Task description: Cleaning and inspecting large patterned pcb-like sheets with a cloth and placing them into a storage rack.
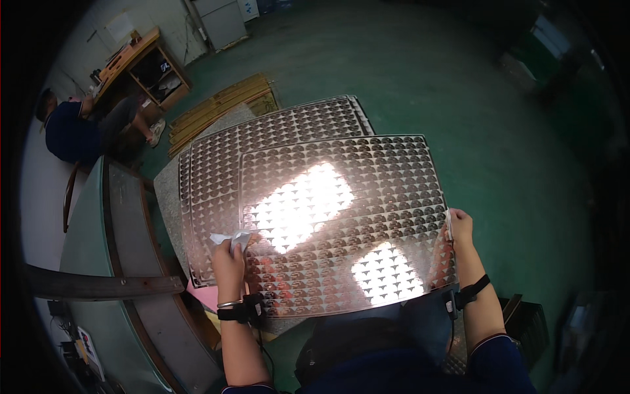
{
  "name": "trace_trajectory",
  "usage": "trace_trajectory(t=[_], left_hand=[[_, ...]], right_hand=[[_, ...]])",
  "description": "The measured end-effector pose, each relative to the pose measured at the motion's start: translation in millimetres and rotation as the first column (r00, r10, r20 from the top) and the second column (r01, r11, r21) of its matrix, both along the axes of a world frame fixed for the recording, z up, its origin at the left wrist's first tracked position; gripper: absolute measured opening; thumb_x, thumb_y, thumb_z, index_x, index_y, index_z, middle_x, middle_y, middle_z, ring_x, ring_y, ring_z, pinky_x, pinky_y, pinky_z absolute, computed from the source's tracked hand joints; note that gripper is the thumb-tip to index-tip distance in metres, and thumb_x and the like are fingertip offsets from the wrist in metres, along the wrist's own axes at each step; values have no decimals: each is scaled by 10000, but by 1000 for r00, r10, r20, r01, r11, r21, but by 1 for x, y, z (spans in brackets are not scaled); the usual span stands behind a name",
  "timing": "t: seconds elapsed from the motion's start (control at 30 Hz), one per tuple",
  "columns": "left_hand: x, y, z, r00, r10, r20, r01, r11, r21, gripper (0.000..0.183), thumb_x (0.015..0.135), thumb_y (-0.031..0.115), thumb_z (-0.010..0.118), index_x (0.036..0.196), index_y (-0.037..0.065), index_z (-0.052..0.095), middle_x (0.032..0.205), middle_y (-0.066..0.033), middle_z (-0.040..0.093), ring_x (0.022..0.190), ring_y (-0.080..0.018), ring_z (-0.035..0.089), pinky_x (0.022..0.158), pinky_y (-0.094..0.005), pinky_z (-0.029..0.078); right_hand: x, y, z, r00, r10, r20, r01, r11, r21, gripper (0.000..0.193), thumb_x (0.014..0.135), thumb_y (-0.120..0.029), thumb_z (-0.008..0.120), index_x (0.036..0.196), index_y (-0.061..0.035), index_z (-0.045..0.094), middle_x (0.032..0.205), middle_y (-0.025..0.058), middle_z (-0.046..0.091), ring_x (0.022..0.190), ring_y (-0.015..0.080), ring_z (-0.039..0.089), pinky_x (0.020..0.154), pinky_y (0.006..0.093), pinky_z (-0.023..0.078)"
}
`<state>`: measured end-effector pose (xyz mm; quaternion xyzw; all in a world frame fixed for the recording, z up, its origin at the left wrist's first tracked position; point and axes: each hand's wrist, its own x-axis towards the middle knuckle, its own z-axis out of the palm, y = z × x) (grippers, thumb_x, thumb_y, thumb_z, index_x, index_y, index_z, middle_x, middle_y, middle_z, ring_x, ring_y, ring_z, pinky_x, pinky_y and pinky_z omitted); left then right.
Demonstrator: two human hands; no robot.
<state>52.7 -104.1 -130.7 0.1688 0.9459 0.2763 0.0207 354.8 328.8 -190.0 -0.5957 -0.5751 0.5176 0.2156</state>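
A large shiny metallic sheet (367, 213), covered in rows of small round shapes, is held up between my two hands, with bright light glaring off it. My left hand (230, 266) is closed at its left edge, with a crumpled white cloth (237, 240) between the fingers and the sheet. On the opposite side my right hand (461, 226) pinches the right edge, with a bit of white material at the fingers. Behind the raised sheet lies a stack of like patterned sheets (216, 164), partly covered by it.
Under the stack shows a grey speckled board (168, 203). Beyond it lie yellowish wooden slats (223, 102). At left stand a glass-topped frame (92, 236) and a metal bar (105, 284). A person (75, 131) sits by a wooden desk (131, 59). A dark crate (528, 325) is at lower right.
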Motion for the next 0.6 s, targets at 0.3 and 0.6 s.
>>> trace_trajectory(t=[0.3, 0.6], left_hand=[[-8, -5, -11, 997, 16, 71, -22, 995, 96, 212, 811, 102, 545, 959, -48, 566, 845, -261, 585, 810, -415, 564, 711, -401, 443], [-24, -12, 8, 968, 49, 248, -141, 920, 367, 269, 837, 133, 510, 999, -79, 549, 851, -125, 604, 760, -203, 554, 693, -320, 436]], right_hand=[[-14, -30, 67, 985, 2, -173, 40, 970, 238, 340, 900, -261, 536, 663, -17, 553, 560, -32, 458, 512, 34, 382, 447, 202, 295], [-4, -47, 106, 921, -18, -389, 110, 970, 216, 294, 902, -268, 540, 715, -42, 561, 585, -39, 488, 470, 19, 386, 414, 179, 298]])
